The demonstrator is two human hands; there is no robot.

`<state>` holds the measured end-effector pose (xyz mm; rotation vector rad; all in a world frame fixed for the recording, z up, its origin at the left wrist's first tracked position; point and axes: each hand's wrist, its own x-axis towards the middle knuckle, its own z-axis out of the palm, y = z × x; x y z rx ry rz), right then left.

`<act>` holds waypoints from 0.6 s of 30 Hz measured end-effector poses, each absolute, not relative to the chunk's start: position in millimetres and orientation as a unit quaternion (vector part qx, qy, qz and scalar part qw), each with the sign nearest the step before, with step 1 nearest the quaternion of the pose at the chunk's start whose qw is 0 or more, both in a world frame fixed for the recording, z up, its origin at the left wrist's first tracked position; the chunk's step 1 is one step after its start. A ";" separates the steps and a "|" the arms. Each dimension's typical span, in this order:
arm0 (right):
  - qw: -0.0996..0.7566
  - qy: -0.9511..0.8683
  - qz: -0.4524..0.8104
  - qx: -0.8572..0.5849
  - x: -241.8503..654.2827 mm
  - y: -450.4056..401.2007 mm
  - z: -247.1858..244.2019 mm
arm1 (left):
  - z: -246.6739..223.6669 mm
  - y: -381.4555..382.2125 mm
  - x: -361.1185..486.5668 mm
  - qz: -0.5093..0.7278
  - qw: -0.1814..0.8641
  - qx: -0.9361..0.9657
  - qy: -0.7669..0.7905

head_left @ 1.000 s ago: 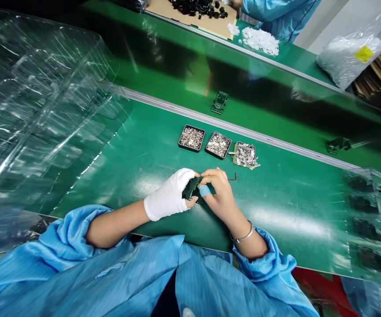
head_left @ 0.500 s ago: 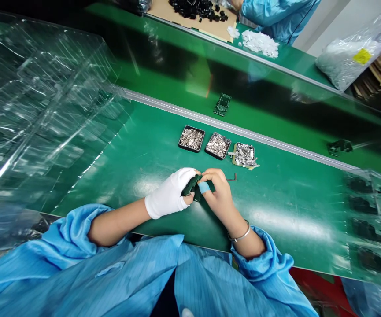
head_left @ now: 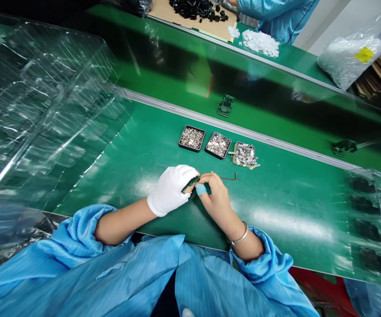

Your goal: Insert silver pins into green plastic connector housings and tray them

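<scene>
A small dark green circuit board [head_left: 190, 184] is held low over the green table, tilted and mostly covered by fingers. My left hand [head_left: 172, 189], in a white glove with bare fingertips, is closed round it from the left. From the other side my right hand [head_left: 214, 193], bare with blue tape on a finger, pinches at the board's edge. Whatever small piece may lie between those fingertips is hidden. Just beyond my right hand lies an L-shaped hex key [head_left: 231, 177] on the table.
Two black trays of small metal parts [head_left: 192, 138] [head_left: 218, 145] and a pile of silvery strips [head_left: 245, 155] stand ahead. Clear plastic trays [head_left: 45, 110] are stacked left; trays with black parts [head_left: 368, 211] stand right. Past the metal rail [head_left: 243, 131] lies another board [head_left: 226, 105]. A co-worker's sleeve [head_left: 276, 15] shows beyond.
My left hand has turned over the board, covering more of it, and my right hand has shifted slightly left. The board and black part beyond the rail have slid a little right.
</scene>
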<state>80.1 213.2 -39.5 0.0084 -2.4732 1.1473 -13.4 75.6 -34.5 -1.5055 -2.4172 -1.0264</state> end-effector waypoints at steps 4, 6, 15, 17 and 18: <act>0.203 -0.893 0.401 -0.021 78.8 214.6 -41.8 | -37.7 77.8 -5.5 -0.300 0.090 -0.482 -0.818; 0.195 -0.892 0.408 -0.022 76.9 219.0 -41.4 | -40.2 78.5 -3.7 -0.332 0.065 -0.477 -0.811; 0.137 -0.904 0.403 -0.036 74.4 226.0 -26.6 | -35.4 78.5 -14.2 -0.505 -0.176 -0.407 -0.741; 0.107 -0.917 0.383 -0.036 74.7 223.6 -23.0 | -32.9 80.6 -16.6 -0.499 -0.210 -0.382 -0.749; 0.095 -0.921 0.376 -0.036 74.7 222.5 -21.7 | -32.1 81.6 -17.4 -0.495 -0.215 -0.376 -0.753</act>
